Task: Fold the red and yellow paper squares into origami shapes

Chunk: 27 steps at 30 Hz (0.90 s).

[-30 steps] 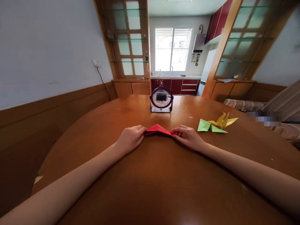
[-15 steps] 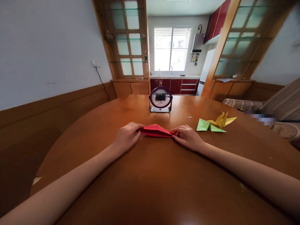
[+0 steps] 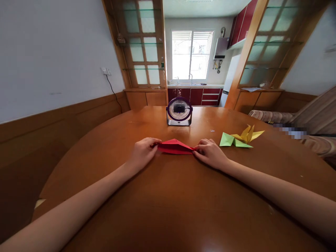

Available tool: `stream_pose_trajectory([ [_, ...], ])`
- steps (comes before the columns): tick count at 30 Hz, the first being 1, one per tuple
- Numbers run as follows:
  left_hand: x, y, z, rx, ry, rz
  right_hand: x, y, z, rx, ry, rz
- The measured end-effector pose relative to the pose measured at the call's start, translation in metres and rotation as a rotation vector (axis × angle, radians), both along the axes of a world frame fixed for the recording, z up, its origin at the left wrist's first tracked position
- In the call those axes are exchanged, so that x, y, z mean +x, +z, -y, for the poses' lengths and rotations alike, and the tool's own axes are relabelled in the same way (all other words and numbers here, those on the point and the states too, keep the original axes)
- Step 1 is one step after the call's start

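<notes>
On the table (image 3: pixel 168 210), left hand (image 3: pixel 141 154) and right hand (image 3: pixel 211 153) pinch opposite tips of light, crease-prone red folded paper (image 3: pixel 174 147).

The round brown wooden table (image 3: pixel 173 196) has a smooth, glossy varnish that mirrors the light. The folded red paper piece (image 3: pixel 174 147) looks matt and crisp, as do the green folded paper (image 3: pixel 231 140) and yellow folded paper (image 3: pixel 248 134). The small purple plastic fan (image 3: pixel 179 111) shines slightly.
</notes>
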<state>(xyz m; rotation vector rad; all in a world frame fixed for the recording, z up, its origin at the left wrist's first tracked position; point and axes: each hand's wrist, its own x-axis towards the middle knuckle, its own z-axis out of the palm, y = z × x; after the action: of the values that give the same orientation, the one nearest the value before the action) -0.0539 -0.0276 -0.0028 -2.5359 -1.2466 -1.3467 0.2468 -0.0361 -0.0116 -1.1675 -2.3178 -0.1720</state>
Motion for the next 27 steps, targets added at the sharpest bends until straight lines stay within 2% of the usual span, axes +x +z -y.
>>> stream_pose_trajectory([
  [5,0.003,-0.001,0.001,-0.077,-0.012,0.132,0.001,-0.002,-0.002,0.005,-0.050,0.016],
  [8,0.002,0.000,0.001,-0.131,-0.009,0.199,0.002,-0.002,-0.004,-0.016,-0.052,-0.045],
  [16,-0.001,-0.001,-0.003,-0.188,-0.023,0.298,0.006,-0.004,-0.011,-0.309,-0.014,-0.595],
  [19,0.001,-0.002,-0.005,-0.234,-0.037,0.326,0.005,-0.004,-0.012,-0.357,-0.022,-0.690],
  [22,0.004,-0.003,-0.006,-0.302,-0.035,0.381,0.003,-0.003,-0.011,-0.327,-0.045,-0.679],
  [27,0.014,-0.001,-0.001,-0.481,-0.013,0.532,-0.003,-0.001,-0.005,-0.156,-0.051,-0.594],
])
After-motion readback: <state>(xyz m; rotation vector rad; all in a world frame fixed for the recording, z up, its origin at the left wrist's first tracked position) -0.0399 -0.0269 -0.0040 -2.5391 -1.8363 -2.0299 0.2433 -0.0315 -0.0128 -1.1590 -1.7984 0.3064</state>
